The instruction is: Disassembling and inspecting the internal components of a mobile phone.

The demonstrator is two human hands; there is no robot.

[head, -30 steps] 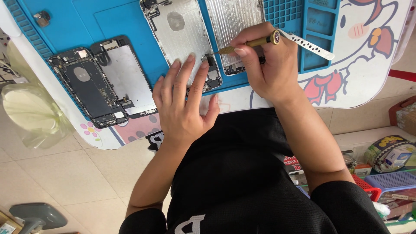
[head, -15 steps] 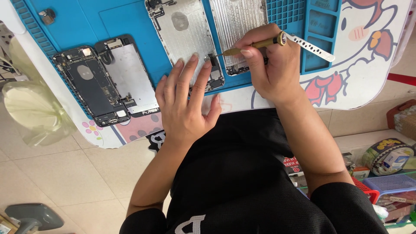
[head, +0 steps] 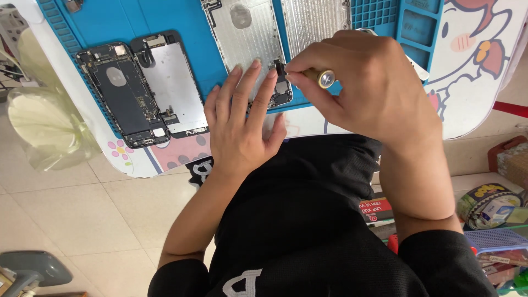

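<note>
My left hand (head: pixel 242 124) lies flat, fingers spread, on the lower end of an opened silver phone housing (head: pixel 250 41) that rests on a blue work mat (head: pixel 181 16). My right hand (head: pixel 368 93) grips a small screwdriver with a brass-coloured end (head: pixel 324 78), its tip pointing down at a small dark part (head: pixel 281 82) near the housing's lower corner. A perforated metal plate (head: pixel 316 22) lies just right of the housing, partly hidden by my right hand.
A second opened phone, dark body (head: pixel 124 93) and silver screen half (head: pixel 173 82), lies at the mat's left. The mat's right side has small compartments (head: pixel 418 25). The table has a cartoon-printed top (head: pixel 478 60). A pale fan (head: pixel 38 118) stands left; boxes and tape (head: pixel 489 203) lie on the floor right.
My right hand turned the screwdriver from lying sideways to pointing down and moved left to the housing's lower corner. My left hand stayed pressed on the housing.
</note>
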